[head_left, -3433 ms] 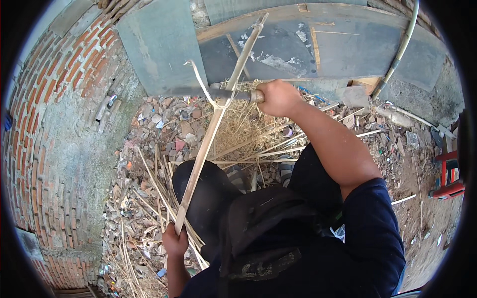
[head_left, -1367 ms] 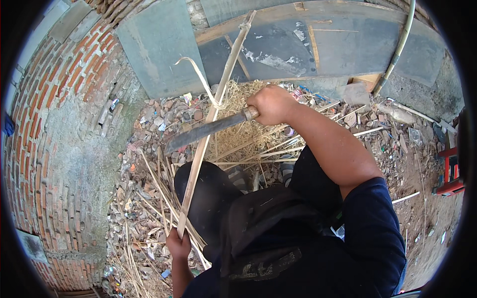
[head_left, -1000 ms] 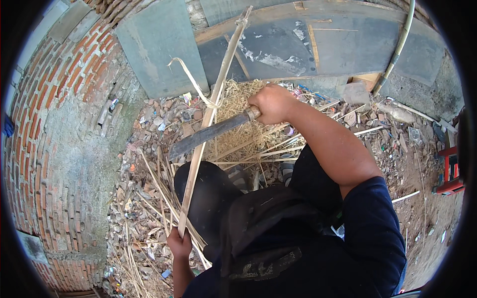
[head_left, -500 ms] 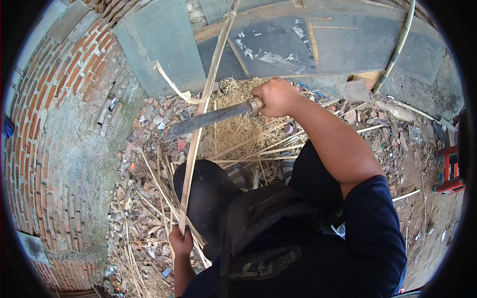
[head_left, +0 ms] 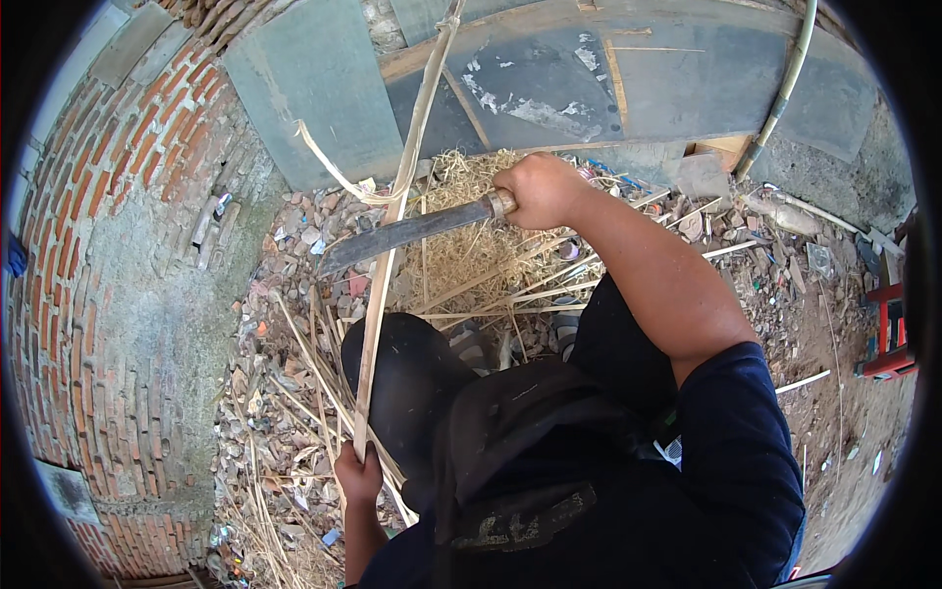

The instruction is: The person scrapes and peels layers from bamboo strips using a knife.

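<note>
My left hand (head_left: 358, 475), low in the view, is closed round the near end of a long pale bamboo strip (head_left: 376, 334). The strip slants up past my left knee toward the far wall. My right hand (head_left: 540, 191) grips the wooden handle of a machete (head_left: 412, 228), its fist closed. The dark blade points left and lies across the strip, its tip beyond the strip's left side. Just above the blade, a thin curled shaving (head_left: 334, 169) hangs off the strip's left side, joined to it near the blade.
A brick wall (head_left: 118, 245) runs along the left, and grey panels (head_left: 530, 88) stand at the back with a bamboo pole (head_left: 782, 93) at right. Shavings (head_left: 471, 260), thin bamboo strips (head_left: 319, 368) and rubble cover the ground. A red object (head_left: 890, 334) is at the right.
The blade and my right hand have shifted very slightly left. The curled shaving has swung a little left and down, and the strip's far end has moved slightly left.
</note>
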### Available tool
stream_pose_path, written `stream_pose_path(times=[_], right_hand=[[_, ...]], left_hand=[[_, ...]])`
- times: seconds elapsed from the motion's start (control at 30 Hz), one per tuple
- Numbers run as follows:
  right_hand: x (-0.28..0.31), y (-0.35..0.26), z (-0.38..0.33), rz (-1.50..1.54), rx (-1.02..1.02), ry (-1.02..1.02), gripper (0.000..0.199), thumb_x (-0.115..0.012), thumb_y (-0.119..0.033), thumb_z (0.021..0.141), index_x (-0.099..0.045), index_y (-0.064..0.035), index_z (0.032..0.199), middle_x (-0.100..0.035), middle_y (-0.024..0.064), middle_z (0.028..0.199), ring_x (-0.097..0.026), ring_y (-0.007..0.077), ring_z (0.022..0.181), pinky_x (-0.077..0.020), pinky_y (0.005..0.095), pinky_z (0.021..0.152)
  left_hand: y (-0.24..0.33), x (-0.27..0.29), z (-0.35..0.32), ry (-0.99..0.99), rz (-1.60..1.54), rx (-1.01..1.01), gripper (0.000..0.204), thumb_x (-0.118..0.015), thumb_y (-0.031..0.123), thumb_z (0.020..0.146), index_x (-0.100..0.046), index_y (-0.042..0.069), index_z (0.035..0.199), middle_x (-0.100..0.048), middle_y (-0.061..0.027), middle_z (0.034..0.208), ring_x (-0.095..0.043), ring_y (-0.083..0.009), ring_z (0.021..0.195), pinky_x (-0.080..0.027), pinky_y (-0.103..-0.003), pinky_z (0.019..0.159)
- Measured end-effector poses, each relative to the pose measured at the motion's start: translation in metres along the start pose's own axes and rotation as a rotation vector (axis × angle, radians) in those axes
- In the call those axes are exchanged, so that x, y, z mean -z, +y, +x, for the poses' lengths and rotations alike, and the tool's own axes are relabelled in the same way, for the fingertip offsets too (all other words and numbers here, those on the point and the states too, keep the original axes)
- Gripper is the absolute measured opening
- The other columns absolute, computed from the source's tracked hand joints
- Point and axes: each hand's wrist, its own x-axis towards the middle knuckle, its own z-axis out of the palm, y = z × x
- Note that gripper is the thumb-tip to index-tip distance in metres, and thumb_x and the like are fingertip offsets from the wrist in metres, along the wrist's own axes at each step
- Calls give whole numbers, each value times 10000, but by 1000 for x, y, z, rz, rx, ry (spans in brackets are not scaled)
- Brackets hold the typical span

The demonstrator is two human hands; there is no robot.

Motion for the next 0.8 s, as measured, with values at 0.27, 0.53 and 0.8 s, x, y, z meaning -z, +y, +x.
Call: stream_pose_path(times=[0.27,0.53,0.8], right_hand=[[-6,4,1,10,14,3,167,-703,-202,692,-707,-120,838,-721,123,834,-701,350,859,-550,479,816],[-8,2,2,16,-4,-15,167,-711,-215,698,-704,-125,838,-720,122,839,-703,346,860,-555,481,807],[-10,2,3,31,-7,-17,161,-708,-209,700,-704,-128,839,-721,120,838,-704,344,859,-558,481,789]], left_hand=[[0,2,5,10,14,22,223,-673,132,903,-556,-3,768,-563,-128,600,-533,-185,534,-433,-370,529],[-1,0,6,20,36,-3,256,-679,148,910,-543,4,748,-558,-131,591,-528,-172,537,-431,-371,525],[4,0,5,25,22,16,265,-677,138,911,-527,5,736,-553,-139,584,-525,-187,523,-432,-372,522]])
